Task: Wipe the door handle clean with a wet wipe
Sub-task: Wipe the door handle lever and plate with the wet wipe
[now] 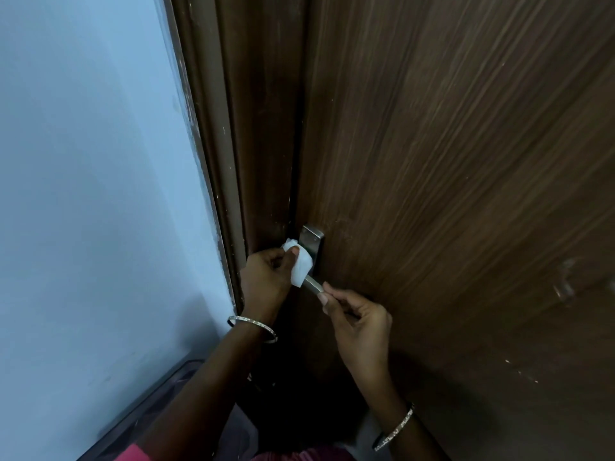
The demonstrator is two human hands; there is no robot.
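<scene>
A silver metal door handle (314, 285) with a rectangular backplate (312, 240) sits on the left edge of a brown wooden door (449, 161). My left hand (269, 277) grips a crumpled white wet wipe (301, 262) and presses it against the lower part of the backplate, where the lever starts. My right hand (357, 322) is closed around the free end of the lever, hiding most of it. Only a short stretch of lever shows between the two hands. Each wrist wears a thin silver bangle.
A dark brown door frame (233, 144) runs down just left of the handle, with a pale blue wall (93, 194) beyond it. A dark skirting strip (149, 400) lies along the floor at lower left. Pink clothing shows at the bottom edge.
</scene>
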